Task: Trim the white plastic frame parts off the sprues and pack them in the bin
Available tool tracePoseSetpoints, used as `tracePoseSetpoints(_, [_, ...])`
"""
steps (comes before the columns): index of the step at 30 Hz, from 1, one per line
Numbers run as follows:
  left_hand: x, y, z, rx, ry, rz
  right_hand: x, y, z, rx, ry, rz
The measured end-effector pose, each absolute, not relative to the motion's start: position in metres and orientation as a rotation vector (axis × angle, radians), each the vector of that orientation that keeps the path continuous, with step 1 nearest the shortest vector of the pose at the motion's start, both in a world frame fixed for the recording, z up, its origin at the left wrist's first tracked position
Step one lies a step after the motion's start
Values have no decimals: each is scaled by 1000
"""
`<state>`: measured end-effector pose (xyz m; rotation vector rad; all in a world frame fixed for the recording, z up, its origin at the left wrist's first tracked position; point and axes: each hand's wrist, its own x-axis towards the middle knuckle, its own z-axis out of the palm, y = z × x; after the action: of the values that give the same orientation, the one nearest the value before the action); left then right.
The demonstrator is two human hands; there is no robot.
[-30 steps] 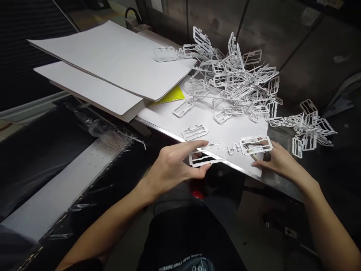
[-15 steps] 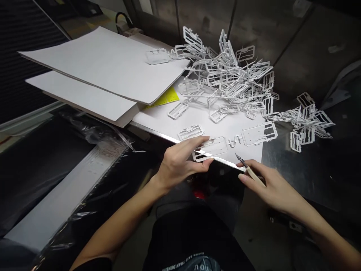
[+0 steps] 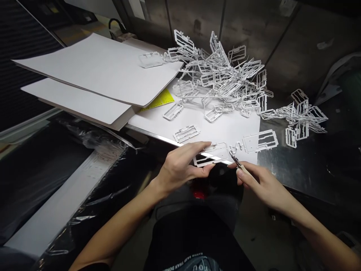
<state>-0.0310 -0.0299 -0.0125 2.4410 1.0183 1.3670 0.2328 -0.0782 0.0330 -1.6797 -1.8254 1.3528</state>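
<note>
Left hand [image 3: 183,165] is part-open, thumb and fingers gripping the held frame [image 3: 221,151] by its long edges, over the shiny front edge of the white tabletop [image 3: 158,123]. Right hand [image 3: 261,180] is curled closed round a slim tool [image 3: 237,162] — tip by the held-frame end of the curvy link [image 3: 238,146] to the second frame [image 3: 251,143]; I can't tell if they touch. I'd brace the held frame and hold the tip square to the link — skewed, it could nick the rim.
</note>
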Motion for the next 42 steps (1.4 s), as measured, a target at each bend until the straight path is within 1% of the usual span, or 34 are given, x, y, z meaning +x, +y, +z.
tracePoseSetpoints(10, [-26, -27, -16, 2494, 985, 1326, 240, -76, 25, -1666, -1824, 1314])
tracePoseSetpoints(19, [-21, -17, -32, 2508, 1028, 1309, 244, -75, 9, -1785, -1802, 1149])
tracePoseSetpoints(22, [-29, -9, -39, 2531, 1205, 1294, 246, -77, 11, -1832, -1778, 1015])
tracePoseSetpoints(26, [-42, 3, -54, 2562, 1537, 1198, 239, -70, 17, -1850, -1636, 672])
tracePoseSetpoints(29, [-47, 8, -69, 2554, 1696, 1161, 220, -51, 13, -1759, -1603, 572])
tracePoseSetpoints(33, [-45, 9, -78, 2542, 1772, 1102, 190, -13, -6, -1600, -1568, 662])
tracePoseSetpoints(36, [-44, 5, -69, 2525, 1695, 1133, 182, 6, -12, -1501, -1544, 627])
tracePoseSetpoints(38, [-42, 2, -58, 2549, 1580, 1197, 185, 8, -7, -1419, -1474, 642])
tracePoseSetpoints(39, [-40, 1, -52, 2579, 1508, 1232, 189, 5, -2, -1361, -1412, 703])
tracePoseSetpoints(42, [-30, -1, -39, 2706, 1274, 1330, 207, -7, 15, -1198, -1192, 1029])
